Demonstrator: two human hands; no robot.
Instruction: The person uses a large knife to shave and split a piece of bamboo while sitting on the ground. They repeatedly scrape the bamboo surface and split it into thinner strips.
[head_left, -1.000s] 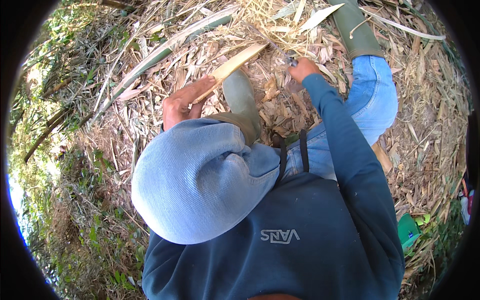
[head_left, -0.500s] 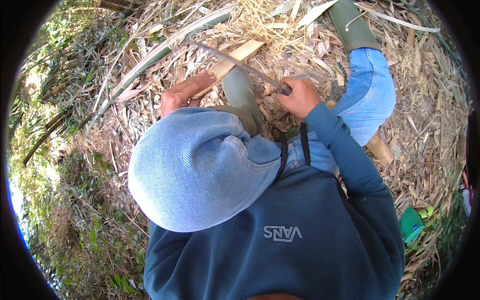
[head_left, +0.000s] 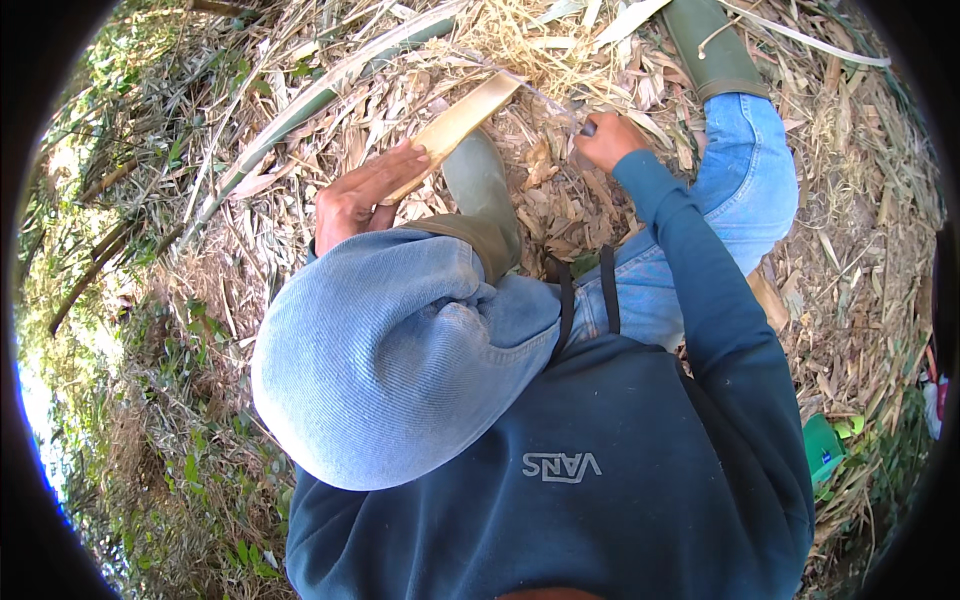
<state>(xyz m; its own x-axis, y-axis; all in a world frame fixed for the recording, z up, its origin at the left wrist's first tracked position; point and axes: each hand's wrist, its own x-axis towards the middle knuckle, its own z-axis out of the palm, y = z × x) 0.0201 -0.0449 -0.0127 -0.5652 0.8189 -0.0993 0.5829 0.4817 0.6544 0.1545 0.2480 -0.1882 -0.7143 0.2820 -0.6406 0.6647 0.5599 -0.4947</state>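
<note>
My left hand (head_left: 362, 192) is closed around the lower end of a split bamboo strip (head_left: 468, 108), thumb below and fingers along its side. The pale strip slants up and to the right, passing beside my green boot (head_left: 476, 165). My right hand (head_left: 612, 142) grips the dark handle of a long knife (head_left: 545, 98). Its thin blade, smeared by motion, points up and left, at the far end of the strip. Whether the blade touches the strip, I cannot tell.
A long green bamboo pole (head_left: 300, 113) lies at the far left. Pale shavings (head_left: 520, 40) are heaped at the far side. Dry leaves cover the ground around my legs. A green object (head_left: 823, 448) lies at the right, and brush (head_left: 150, 420) grows at the left.
My right hand has moved up and outward with the knife, and the blade has slid toward the strip's far end. My left hand keeps its hold on the strip, nearly in place.
</note>
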